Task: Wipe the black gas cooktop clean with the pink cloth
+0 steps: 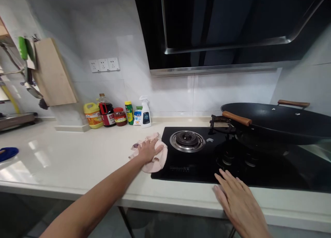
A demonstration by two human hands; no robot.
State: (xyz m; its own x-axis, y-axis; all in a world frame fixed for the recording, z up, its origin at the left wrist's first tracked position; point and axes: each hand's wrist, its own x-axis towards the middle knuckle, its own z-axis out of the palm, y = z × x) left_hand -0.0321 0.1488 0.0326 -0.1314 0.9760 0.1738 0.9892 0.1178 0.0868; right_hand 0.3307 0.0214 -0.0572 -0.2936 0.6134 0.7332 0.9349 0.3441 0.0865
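My left hand [149, 151] lies on a pale pink cloth [157, 163], its fingers spread and pressing down on the fabric. The bunched cloth rests on the white counter and overlaps the left edge of the black glass gas hob [201, 172]. Over the counter's front edge, beside the hob, is my right hand [239, 200], open and holding nothing. Whether it touches the counter, I cannot tell. The left burner [187, 140] is bare, with a small whitish piece [209, 140] to its right.
A large black wok [279, 124] with wooden handles sits on the right burner. Along the wall stand a yellow jug [93, 115], a dark sauce bottle [106, 112], a red-lidded jar [120, 116] and a white spray bottle [145, 114]. A range hood [219, 24] overhangs the hob.
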